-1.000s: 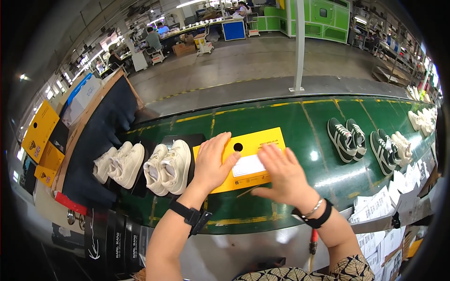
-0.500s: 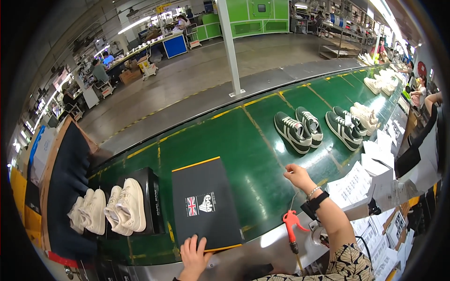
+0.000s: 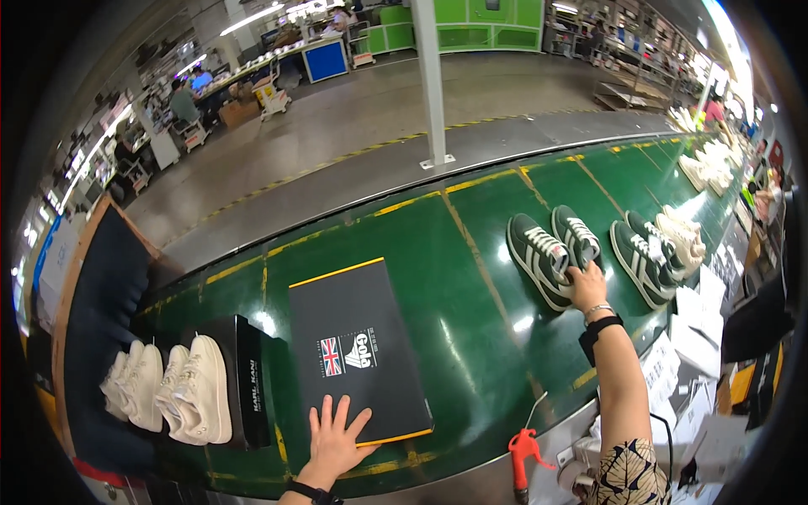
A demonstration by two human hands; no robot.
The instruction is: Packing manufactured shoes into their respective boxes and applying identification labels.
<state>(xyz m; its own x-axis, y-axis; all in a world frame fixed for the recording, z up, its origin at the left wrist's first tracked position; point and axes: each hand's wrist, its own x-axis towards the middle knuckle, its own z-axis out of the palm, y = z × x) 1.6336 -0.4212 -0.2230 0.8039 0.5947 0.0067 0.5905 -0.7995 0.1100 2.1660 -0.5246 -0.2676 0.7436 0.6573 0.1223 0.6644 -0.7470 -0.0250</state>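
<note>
A dark grey shoebox [image 3: 370, 316] with yellow edges lies flat on the green conveyor belt. My left hand [image 3: 337, 438] rests on its near edge, fingers spread. Farther right, my right hand [image 3: 587, 286] is closed at the heels of a pair of dark green sneakers with pale stripes; the left sneaker [image 3: 536, 257] and the right sneaker [image 3: 576, 234] stand side by side on the belt. Part of the grip is hidden behind the hand. Just beyond is a second dark green pair [image 3: 640, 261], with white paper in it.
Cream sneakers [image 3: 198, 391] stand at the left beside a black shoebox [image 3: 252, 379]. A red air blow gun [image 3: 523, 459] is at the near belt edge. White paper sheets [image 3: 661, 374] pile up at the right. More cream sneakers [image 3: 711, 168] line the far belt; a post [image 3: 429, 84] rises behind.
My right hand has moved forward and right from above the belt to the green sneakers' heels. My left hand has slid slightly farther onto the box. The view has shifted a little.
</note>
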